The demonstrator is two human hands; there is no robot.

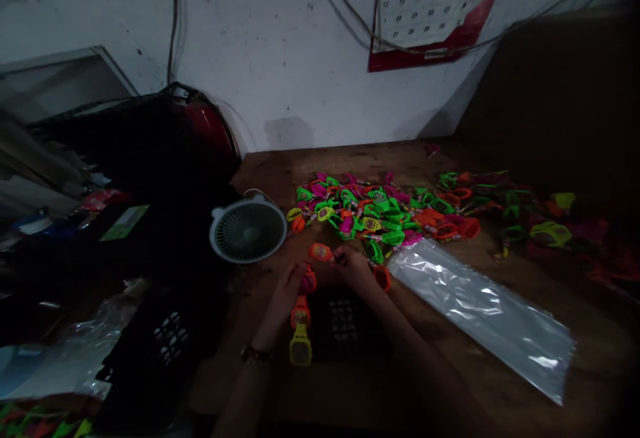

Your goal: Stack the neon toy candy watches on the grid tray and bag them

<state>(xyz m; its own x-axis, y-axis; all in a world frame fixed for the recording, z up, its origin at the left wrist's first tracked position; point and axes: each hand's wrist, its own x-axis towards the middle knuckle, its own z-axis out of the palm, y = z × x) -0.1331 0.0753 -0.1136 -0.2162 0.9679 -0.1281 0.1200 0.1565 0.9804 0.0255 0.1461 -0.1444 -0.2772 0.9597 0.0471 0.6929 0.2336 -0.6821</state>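
My left hand (285,298) rests on the wooden table (360,385), fingers curled beside a short row of toy watches (301,331): pink, orange and yellow, lying end to end. My right hand (353,268) is closed in a pinch on an orange toy watch (321,252) held just above the table. Another orange piece (383,278) lies by my right wrist. A big heap of neon toy watches (370,215) in green, pink, orange and yellow lies just beyond both hands. A dark gridded object (345,321) sits between my forearms.
A small round white fan (248,230) lies left of the heap. A long stack of clear plastic bags (480,308) lies to the right. More neon watches (530,225) spread to the far right. Dark clutter and a black basket (160,345) fill the left. A calendar (430,11) hangs on the wall.
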